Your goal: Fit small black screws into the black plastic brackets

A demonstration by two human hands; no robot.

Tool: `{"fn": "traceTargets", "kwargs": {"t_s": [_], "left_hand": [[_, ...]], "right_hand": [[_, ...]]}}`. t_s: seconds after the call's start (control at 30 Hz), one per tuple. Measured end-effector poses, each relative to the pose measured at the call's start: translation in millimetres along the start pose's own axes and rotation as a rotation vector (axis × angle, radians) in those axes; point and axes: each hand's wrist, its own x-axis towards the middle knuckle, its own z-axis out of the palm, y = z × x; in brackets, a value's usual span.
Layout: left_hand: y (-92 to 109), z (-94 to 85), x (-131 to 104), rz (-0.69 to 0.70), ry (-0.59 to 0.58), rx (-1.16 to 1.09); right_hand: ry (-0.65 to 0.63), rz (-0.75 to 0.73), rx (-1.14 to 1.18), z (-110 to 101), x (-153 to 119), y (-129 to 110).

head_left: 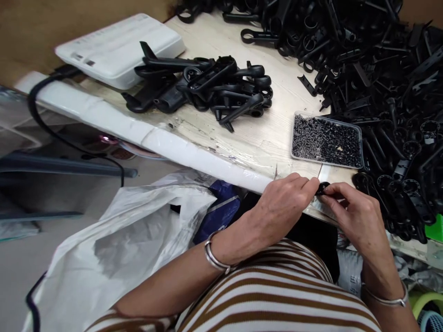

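Close to the table's front edge, my left hand (289, 199) and my right hand (358, 210) meet around a small black plastic part (322, 188). My right thumb and forefinger pinch its right side. Curled left fingers close on its other side and hide much of it. Just beyond my hands lies a shallow clear plastic box (327, 163), holding many tiny dark pieces, some shiny like small screws. Black plastic arm-like parts with ring ends (398, 184) lie heaped right of the box and beside my right hand.
A loose pile of black handle-like parts (214, 85) lies left of the box. Behind it sits a white flat case (121, 48), near a black cable (32, 99). White padding (152, 138) covers the table edge. Below are a white sack (138, 240) and a green bin (435, 228).
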Motion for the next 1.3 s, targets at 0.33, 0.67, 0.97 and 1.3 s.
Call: {"fn": "traceTargets", "kwargs": {"t_s": [0.33,0.67,0.97,1.3], "left_hand": [[-2,2.4,0,-0.015,0.001,-0.017],[-1,2.7,0,-0.006,0.001,-0.004],[-2,3.8,0,-0.015,-0.004,-0.013],[-3,6.4,-1,0.045,0.138,0.01]], "right_hand": [[0.114,-0.018,0.137,3,-10,12],[0.079,-0.15,0.09,9,-3,4],[0.118,0.009,0.252,1,-8,14],[0.213,-0.008,0.178,3,-5,15]]}}
